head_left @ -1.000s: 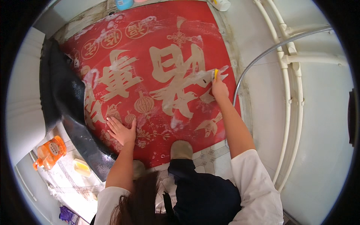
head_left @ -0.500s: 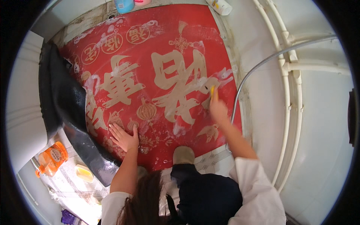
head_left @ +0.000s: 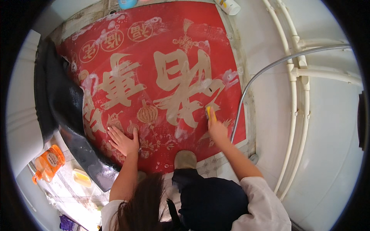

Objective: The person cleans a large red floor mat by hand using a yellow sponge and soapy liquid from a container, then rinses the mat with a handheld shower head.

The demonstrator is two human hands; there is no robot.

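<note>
A large red mat (head_left: 154, 50) with beige characters and lantern patterns lies on the floor, streaked with white suds. My right hand (head_left: 218, 129) is closed around a small yellow brush (head_left: 209, 111) and holds it against the mat's right part, just below the large beige character. The brush's underside is mostly hidden. Flat on the mat's lower left rests my left hand (head_left: 125, 142), its fingers apart and nothing in it. Beside it, the mat's left edge is folded over, showing its wet black backing (head_left: 67, 100).
An orange bottle (head_left: 49, 162) lies at the left near a dish with a yellow bar (head_left: 81, 178). A grey hose (head_left: 262, 71) curves along the right side by white wall pipes (head_left: 293, 81). A white bottle (head_left: 229, 7) and blue container (head_left: 127, 4) are at the far edge. My shoe (head_left: 185, 159) is on the near edge.
My right hand has drawn the brush nearer to me and slightly left across the mat. My left hand stays planted in place. The whole view has shifted a little.
</note>
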